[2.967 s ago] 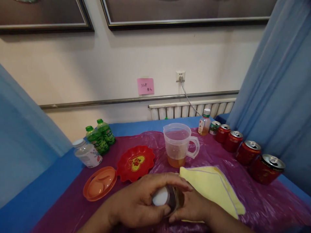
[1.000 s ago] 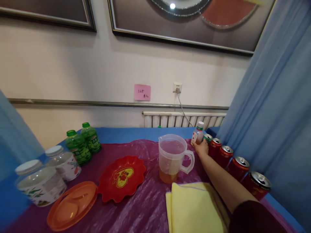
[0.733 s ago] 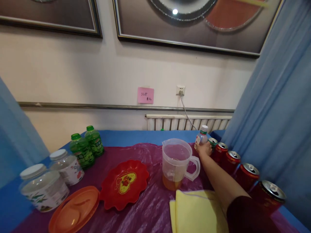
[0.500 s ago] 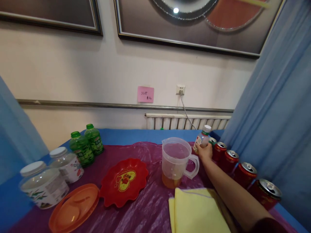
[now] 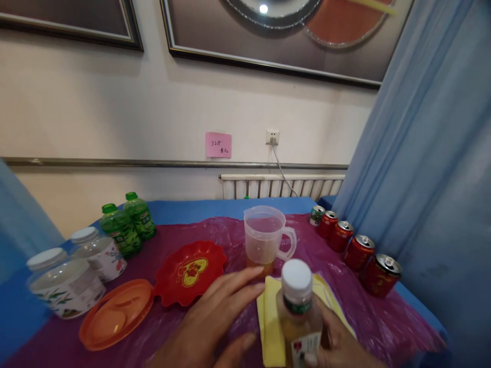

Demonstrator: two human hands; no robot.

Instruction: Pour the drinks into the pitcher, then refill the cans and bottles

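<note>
A clear plastic bottle (image 5: 299,314) with a white cap, a green neck band and some amber liquid is upright in my right hand (image 5: 337,337), close to me. Just left of it, my left hand (image 5: 215,319) reaches in with its fingers apart, holding nothing. Behind the bottle lies a folded yellow cloth (image 5: 271,312), partly hidden by bottle and hand. Beyond my left fingertips stands a translucent measuring jug (image 5: 264,235) with amber liquid in its bottom and its handle to the right.
A red scalloped plate (image 5: 169,278) and an orange lid (image 5: 117,312) lie on purple plastic sheeting (image 5: 215,230). At left stand white-lidded jars (image 5: 65,286) and green bottles (image 5: 140,217). Several drink cans (image 5: 358,253) line the right side by a blue curtain (image 5: 418,168).
My right hand has brought the bottle from beside the cans at the back right to the near middle. My left hand has come into view beside it. The view has shifted slightly right.
</note>
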